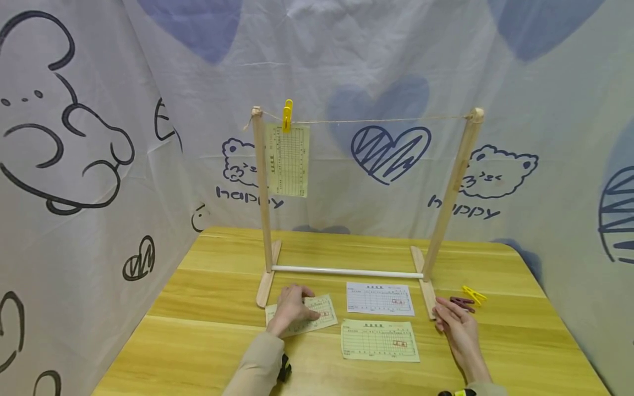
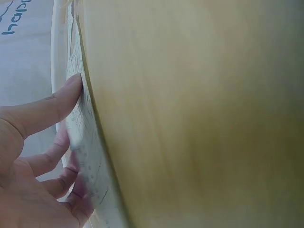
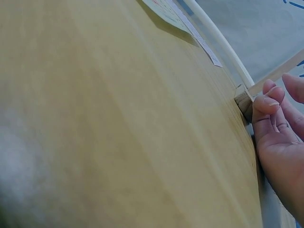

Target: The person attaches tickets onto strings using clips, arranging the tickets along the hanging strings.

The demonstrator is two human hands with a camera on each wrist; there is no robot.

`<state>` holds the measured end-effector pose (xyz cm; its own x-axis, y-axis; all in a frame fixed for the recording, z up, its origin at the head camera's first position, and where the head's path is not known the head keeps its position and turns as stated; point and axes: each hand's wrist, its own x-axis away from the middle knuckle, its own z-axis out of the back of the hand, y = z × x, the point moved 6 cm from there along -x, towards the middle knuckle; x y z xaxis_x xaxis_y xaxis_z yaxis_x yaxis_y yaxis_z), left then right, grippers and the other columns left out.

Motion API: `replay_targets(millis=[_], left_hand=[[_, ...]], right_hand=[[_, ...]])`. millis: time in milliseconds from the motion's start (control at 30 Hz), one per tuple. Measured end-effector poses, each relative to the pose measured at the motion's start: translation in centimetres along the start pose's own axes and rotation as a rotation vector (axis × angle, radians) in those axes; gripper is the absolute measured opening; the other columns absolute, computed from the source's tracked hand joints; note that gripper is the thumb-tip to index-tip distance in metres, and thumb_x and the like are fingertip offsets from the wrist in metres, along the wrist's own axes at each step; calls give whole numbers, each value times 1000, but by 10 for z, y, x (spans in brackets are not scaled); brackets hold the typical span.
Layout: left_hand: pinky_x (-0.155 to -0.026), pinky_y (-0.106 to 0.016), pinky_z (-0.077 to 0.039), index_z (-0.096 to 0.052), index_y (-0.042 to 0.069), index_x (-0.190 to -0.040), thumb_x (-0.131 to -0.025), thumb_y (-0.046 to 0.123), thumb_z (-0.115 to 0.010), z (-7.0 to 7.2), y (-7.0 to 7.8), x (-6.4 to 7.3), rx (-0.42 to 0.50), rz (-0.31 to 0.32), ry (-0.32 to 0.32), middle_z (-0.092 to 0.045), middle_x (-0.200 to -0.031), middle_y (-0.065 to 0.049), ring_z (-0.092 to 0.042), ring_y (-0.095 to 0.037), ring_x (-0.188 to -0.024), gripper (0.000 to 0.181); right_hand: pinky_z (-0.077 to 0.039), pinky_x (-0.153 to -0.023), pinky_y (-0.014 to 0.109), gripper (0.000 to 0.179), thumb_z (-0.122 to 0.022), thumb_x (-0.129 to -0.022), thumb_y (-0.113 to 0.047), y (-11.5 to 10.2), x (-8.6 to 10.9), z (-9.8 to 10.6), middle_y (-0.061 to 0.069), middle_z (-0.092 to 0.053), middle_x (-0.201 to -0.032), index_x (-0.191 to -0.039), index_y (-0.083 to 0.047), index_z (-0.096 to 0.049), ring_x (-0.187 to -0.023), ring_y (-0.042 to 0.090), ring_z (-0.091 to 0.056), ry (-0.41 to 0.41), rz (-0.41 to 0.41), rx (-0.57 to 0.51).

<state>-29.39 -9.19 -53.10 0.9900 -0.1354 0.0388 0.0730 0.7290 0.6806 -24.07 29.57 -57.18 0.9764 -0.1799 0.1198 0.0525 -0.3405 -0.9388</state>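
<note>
My left hand rests on a pale yellow printed slip; its thumb and fingers touch the paper, spread apart in the left wrist view. A white slip and another yellow slip lie to its right. At the right foot of a wooden frame is my right hand, fingers loosely bent and seemingly holding nothing. Just beyond it lie a yellow clothespin and a dark purple one. One yellow slip hangs from the frame's string under a yellow clothespin.
Two wooden posts, left and right, carry the string. A white rod joins them low down. The wooden table meets a printed cloth backdrop behind and at the sides.
</note>
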Motion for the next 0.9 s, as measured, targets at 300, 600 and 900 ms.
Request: replay_targets(millis=[300,600,900], left_hand=[[-93,-48,-53,-65,0,-118,-71,5,-90,-2,-6,-2,86,23,-75,-67,-111,-15,-62,-28,-99,54],[-67,-25,-50,-71,-5,-106,-79,2,-82,0,-12,-4,172,-13,-128,-70,-87,-11,-58,-15,-75,30],[-53,-19,-37,-71,0,-87,-96,13,-67,1,-15,-7,162,-42,-132,-62,-74,-3,-46,-11,-63,17]], right_hand=[[-50,-60,17,15,-62,-100,-15,3,0,2,-8,-75,-86,-106,-24,-73,-74,1,-61,34,-35,32],[-50,-59,16,16,-61,-101,-14,2,1,1,-8,-75,-87,-106,-23,-73,-73,1,-60,30,-21,25],[-47,-49,19,16,-63,-98,-4,-12,3,18,-4,-75,-80,-110,-7,-74,-61,6,-58,140,119,-17]])
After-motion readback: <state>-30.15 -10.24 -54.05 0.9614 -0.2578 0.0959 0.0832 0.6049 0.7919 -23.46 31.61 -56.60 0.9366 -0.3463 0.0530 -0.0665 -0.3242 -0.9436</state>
